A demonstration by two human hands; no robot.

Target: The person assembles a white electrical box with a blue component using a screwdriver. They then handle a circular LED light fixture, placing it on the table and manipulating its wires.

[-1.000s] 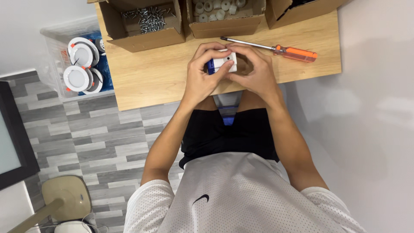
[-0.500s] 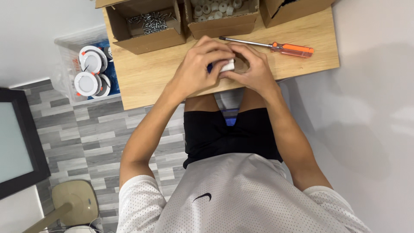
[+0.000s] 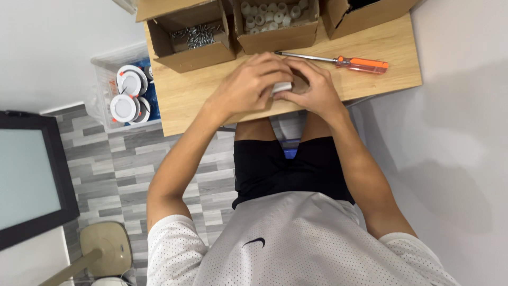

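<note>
Head view: both hands met at the surface (image 3: 201,100) edge.
Left hand (image 3: 248,87): fingers curled over white part (image 3: 281,87), steadying it.
Right hand (image 3: 312,90): fingers gripped its other side.
Screwdriver (image 3: 338,61): lay just beyond, within reach.

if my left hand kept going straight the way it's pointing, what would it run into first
Probably the right hand: the left hand points across at it, both closed on a small white part. Depth is hard to judge from above.
</note>
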